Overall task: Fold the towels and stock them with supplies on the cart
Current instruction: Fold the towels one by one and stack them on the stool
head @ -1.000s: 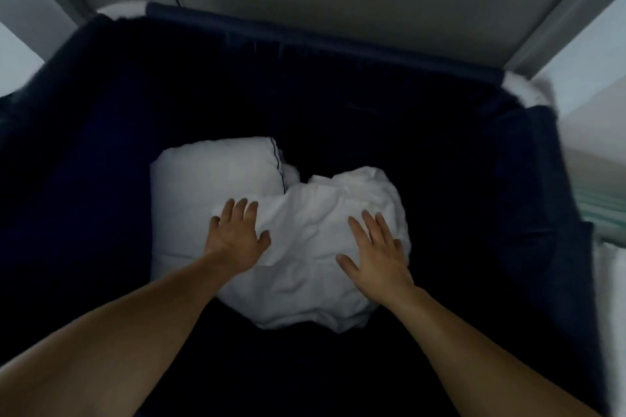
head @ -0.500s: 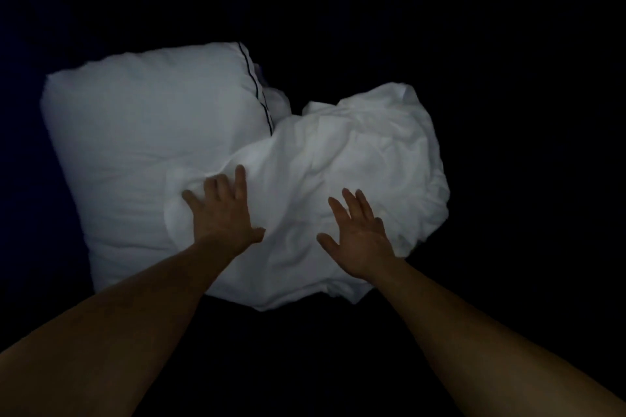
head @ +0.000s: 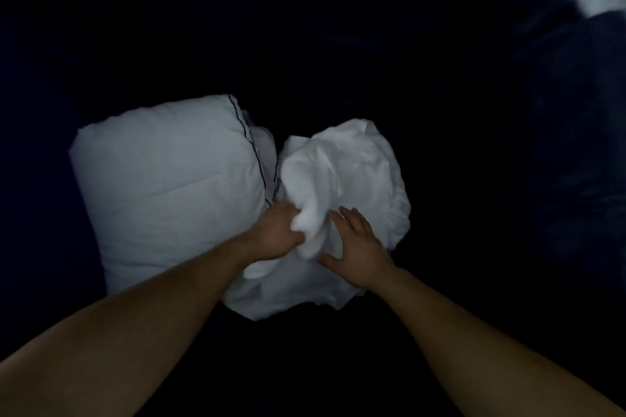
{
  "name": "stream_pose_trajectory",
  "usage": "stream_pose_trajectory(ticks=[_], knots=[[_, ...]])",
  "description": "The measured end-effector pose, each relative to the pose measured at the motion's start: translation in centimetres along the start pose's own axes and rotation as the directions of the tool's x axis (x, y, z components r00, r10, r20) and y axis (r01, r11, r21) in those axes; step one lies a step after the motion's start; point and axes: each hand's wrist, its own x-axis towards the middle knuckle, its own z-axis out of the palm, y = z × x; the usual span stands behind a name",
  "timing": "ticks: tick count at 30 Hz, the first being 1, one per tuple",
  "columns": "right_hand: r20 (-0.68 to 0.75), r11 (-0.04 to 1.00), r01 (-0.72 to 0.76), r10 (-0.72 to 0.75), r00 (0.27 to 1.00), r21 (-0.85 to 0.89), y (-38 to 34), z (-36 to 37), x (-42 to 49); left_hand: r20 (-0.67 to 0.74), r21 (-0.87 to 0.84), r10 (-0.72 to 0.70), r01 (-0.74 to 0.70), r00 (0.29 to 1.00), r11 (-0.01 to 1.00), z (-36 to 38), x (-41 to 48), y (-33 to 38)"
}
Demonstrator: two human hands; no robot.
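The white cloth (head: 355, 166), prob. a towel, lies in a crumpled heap at the bottom of a deep dark bin (head: 338, 44), right beside a pillow (head: 169, 179) & touching it. The left hand (head: 276, 234) grips a fat bunch of the cloth at the near side; its fingers are curled in & mostly hidden by the fold. The right hand (head: 355, 247) is flat & open w/ fingers spread, resting on the cloth & holding nothing. So only 1 hand has a real hold. What could go wrong: if the left hand pulls up now, the bunch may slip out, or just 1 part lifts & the rest hangs down in a long messy tail. That tail may drag on the bin wall or drop back in. The cloth also leans on the pillow, so a quick tug may pull the pillow along or flip it. It is very dark in there, so the edges & corners of the cloth are hard to find, & I can't tell where they are. A grab in the middle, not at 2 corners, prob. gives a lumpy fold later. The right hand should prob. get a grip too before any lift.
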Motion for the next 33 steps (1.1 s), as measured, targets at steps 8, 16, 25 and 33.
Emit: stream_pose_trajectory(ticks=[8,16,25,33], knots=[[-0.381,0.907,0.125,0.042,0.924,0.403,-3.8,-12.6,-7.1,-0.169,-0.036,0.242,-0.251,0.956,0.967,-7.0,-6.7,19.6],[-0.578,0.755,0.311,0.110,0.809,0.578,-6.7,-25.1,-14.0,-0.443,-0.181,0.314,-0.427,0.840,0.886,-9.6,-14.5,34.7],[-0.573,0.476,0.460,0.121,0.810,0.750,-9.9,-36.8,-27.6,-0.406,-0.245,0.303,-0.422,0.862,0.873,-7.5,-19.5,38.3],[-0.459,0.207,0.432,0.105,0.882,0.878,-13.8,-43.9,-39.4,-0.256,-0.088,0.489,-0.524,0.834,0.847,-1.2,-24.5,43.6]])
